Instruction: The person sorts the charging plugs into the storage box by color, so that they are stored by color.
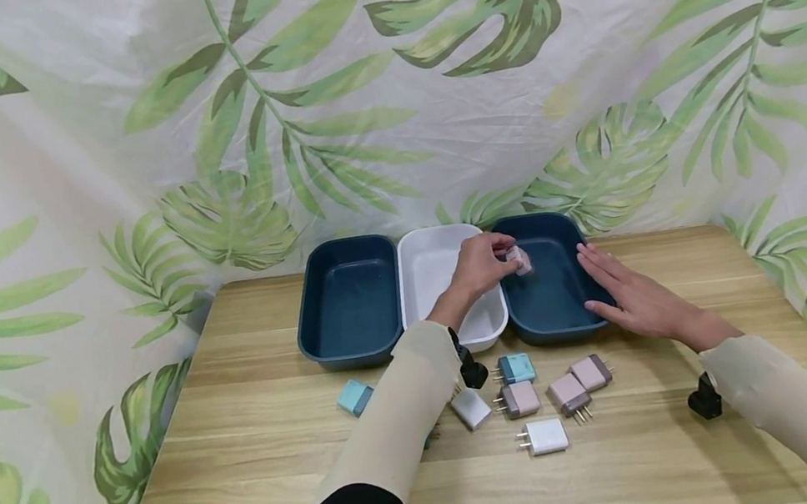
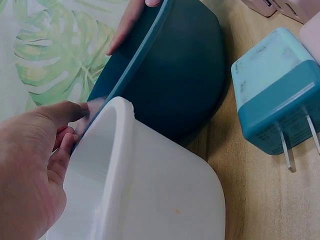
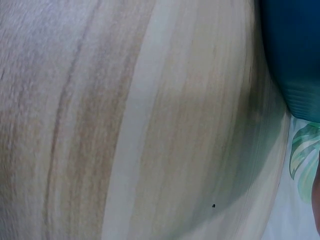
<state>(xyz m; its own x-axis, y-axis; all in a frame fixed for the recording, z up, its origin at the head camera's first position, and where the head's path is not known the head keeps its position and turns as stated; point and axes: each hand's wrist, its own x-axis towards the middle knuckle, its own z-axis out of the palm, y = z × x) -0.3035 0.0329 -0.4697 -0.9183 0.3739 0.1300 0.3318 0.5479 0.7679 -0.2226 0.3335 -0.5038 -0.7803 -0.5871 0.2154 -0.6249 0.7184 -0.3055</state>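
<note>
My left hand pinches a small pale pink plug-in charger between thumb and fingers, over the left side of the right-hand dark blue tray. In the left wrist view the charger is blurred and partly hidden behind the tray rim. My right hand touches that tray's right rim with fairly straight fingers, holding nothing. A white tray stands under the left wrist, between the right blue tray and another dark blue tray on the left.
In front of the trays lie several chargers: a blue one, a pink one, a white one, a light grey one and another blue one. The left sleeve covers part of the wooden table. A leaf-print cloth hangs behind.
</note>
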